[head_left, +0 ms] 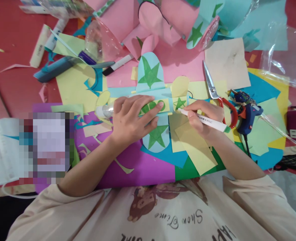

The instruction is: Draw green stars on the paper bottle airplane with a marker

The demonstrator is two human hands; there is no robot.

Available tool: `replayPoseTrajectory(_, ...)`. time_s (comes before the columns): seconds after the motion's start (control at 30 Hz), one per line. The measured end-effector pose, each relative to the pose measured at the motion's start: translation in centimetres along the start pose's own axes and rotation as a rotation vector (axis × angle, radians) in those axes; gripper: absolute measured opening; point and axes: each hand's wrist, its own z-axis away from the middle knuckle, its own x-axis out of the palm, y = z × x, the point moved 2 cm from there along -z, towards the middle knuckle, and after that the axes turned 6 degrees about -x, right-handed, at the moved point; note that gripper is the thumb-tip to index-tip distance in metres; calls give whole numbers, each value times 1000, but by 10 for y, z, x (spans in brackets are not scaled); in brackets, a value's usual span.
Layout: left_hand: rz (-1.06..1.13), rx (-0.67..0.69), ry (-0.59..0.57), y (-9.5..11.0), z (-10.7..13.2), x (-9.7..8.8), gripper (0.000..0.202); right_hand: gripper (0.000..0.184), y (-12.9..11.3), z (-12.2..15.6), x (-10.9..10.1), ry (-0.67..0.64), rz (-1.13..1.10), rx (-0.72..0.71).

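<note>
A toy plane made from a plastic bottle lies crosswise, its white cap (101, 111) at the left. Light blue paper wings (153, 147) with green stars stick out from its near and far sides. My left hand (132, 118) lies over the bottle's body, fingers curved across it and thumb on the near side, holding it down. Between the fingers and thumb of my right hand (205, 115) is a white acrylic marker (210, 122) with a green end. Its tip touches the green star (180, 103) on the yellow tail paper. Part of the body is hidden under my left hand.
Red-handled scissors (213, 90) lie to the right, beside a blue glue gun (248, 117) with its cord. Pink paper models (153, 20) stand at the back. Markers (39, 47) and scraps lie left. Purple sheets (137, 167) and yellow sheets (198, 144) cover the near side.
</note>
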Motion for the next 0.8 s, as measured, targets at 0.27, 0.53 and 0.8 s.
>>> replayPoseTrajectory(0.27,-101,-9,-42,1,0,-1,29,11,1,-1,-2,2,-7,48)
replayPoseTrajectory(0.53,-25,17,-10,0,0,-2,34,11,4,2,-4,88,23,95)
replayPoseTrajectory(0.8,4,-33,-28,0,2,1,30,13,3,-1,-3,43,30,50)
